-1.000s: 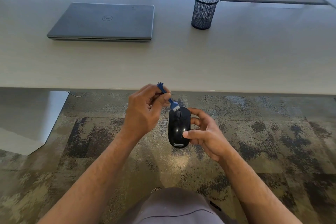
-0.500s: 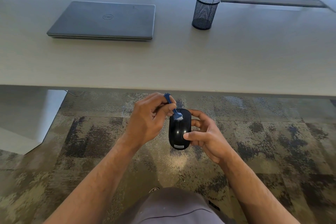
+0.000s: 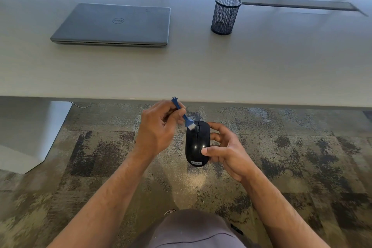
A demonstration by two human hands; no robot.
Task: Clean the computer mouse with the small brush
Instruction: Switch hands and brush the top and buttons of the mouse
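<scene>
Sweeping the brush (image 3: 183, 115), pinched in the left hand (image 3: 159, 127), back up to the front edge of the mouse (image 3: 197, 143), gripped by the right hand (image 3: 225, 151), so scrubbing is continuing.

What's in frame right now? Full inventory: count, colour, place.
mouse: 1, black, held over the carpet, in front of the table edge
small brush: 1, blue handle, white bristles at the mouse's front left
laptop: 1, grey, closed, table's left
mesh cup: 1, black, upright, right of the laptop
slot: 1, dark, table's far right
table: 1, pale grey
carpet: mottled grey-brown, below
hands: left hand pinches the brush; right hand holds the mouse
</scene>
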